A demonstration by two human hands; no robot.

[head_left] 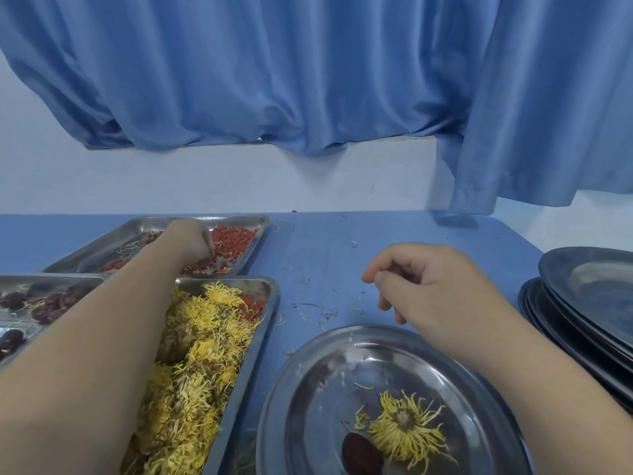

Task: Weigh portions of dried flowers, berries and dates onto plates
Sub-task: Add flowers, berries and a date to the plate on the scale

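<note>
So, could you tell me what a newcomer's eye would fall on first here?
The near tray heaped with bright yellow dried flowers stands out at lower left, with the left hand reaching into the red berries in the far tray. At lower right, a round steel plate holds one flower and one dark date, the right hand just beyond it.

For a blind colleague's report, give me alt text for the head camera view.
A person's left hand reaches into a tray of red berries, while the right hand hovers loosely curled over a blue table. Nearer, a plate holds one yellow flower and a date.
</note>
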